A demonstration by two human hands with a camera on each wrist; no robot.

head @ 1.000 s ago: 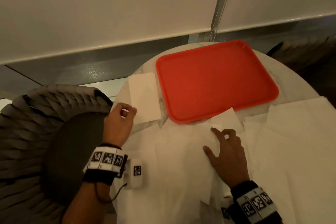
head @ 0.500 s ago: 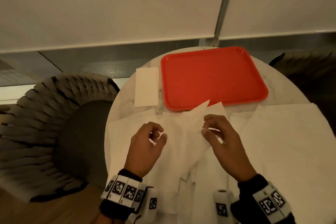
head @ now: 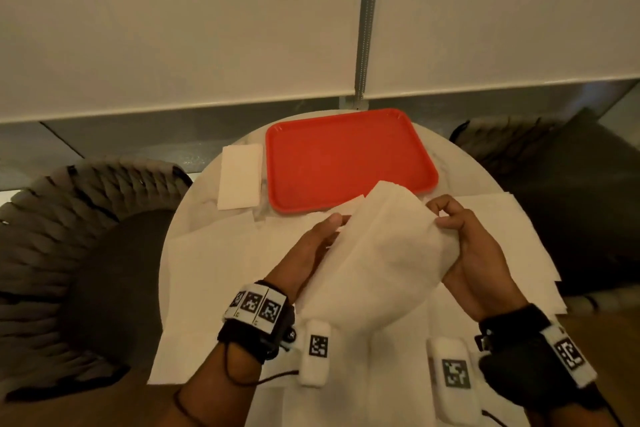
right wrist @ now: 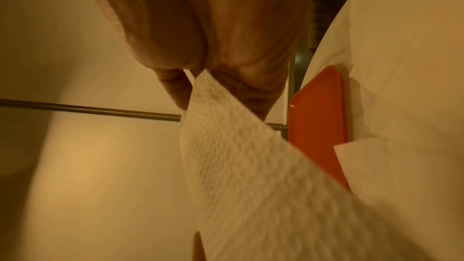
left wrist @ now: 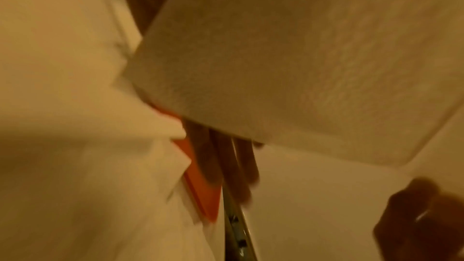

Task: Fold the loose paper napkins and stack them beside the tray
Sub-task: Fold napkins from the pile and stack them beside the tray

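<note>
I see a pale wall with a metal strip (head: 363, 21) running up it, and under it a round white table (head: 460, 170). Dark woven chairs (head: 69, 225) stand at the left and right of the table.

A red tray (head: 346, 156) lies flat at the far side of the table. Just beside its left edge is a small folded napkin (head: 239, 176), lying flat and not touching the tray as far as I can tell. Loose napkins (head: 221, 263) are spread all over the near part of the table, and some hang over its edge on the right.

My two hands hold one napkin (head: 377, 253) up in the air above the loose ones. Its far corner sits in front of the tray's near rim in the head view. My right hand (head: 474, 246) pinches the napkin's right edge between thumb and fingers, and the right wrist view shows the paper (right wrist: 226, 146) squeezed at the fingertips (right wrist: 175, 90). My left hand (head: 311, 250) is at the napkin's left edge with its fingers stretched out under the paper (the left wrist view is blurry, but the fingers (left wrist: 226, 166) look straight there too). I cannot tell if the thumb presses the paper.

Both wrists wear black bands with square black and white marks (head: 259, 305).
</note>
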